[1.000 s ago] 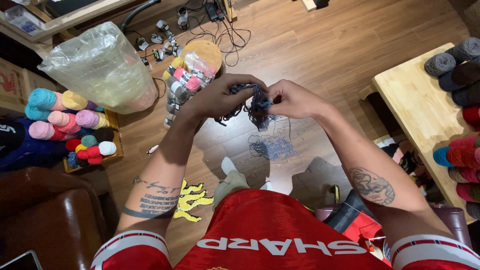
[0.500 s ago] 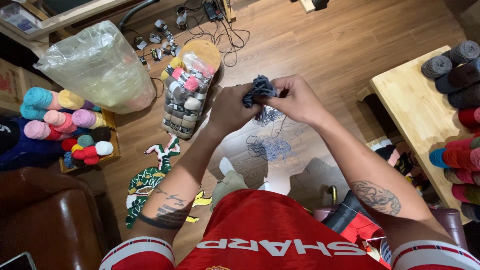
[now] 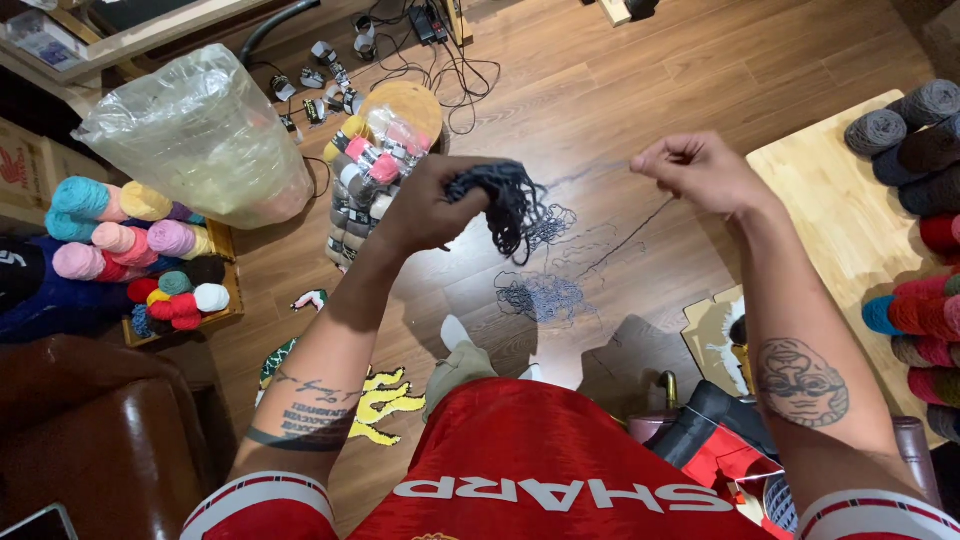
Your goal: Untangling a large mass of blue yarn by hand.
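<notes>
A person in a red jersey stands over a wood floor (image 3: 640,90), working a tangle of dark yarn (image 3: 508,200) held up in front of the body — the left hand (image 3: 430,205) is clenched around the bunch, loops spilling from the fist, while the right hand (image 3: 700,170) is pinched shut on a single strand (image 3: 640,225) drawn out to the side and running slack down toward a loose heap of the same yarn (image 3: 545,295) on the floor below. The yarn looks soft, light and limp; it will not hold a shape, and it likely snags on itself, so a gentle pull on one free strand seems safer than a tug on the mass. The bunch is best gripped around its middle, the strand between thumb and fingertip — a hard yank could tighten knots rather than free them. To the left a crate (image 3: 215,310) holds pastel and bright yarn balls, beside a large clear plastic bag (image 3: 195,140); a wrapped stack of skeins (image 3: 370,170) lies just beyond the left hand. At right, a low wooden table (image 3: 830,210) carries grey, red and blue balls. Cables (image 3: 440,50) trail across the floor at the top of the view.
</notes>
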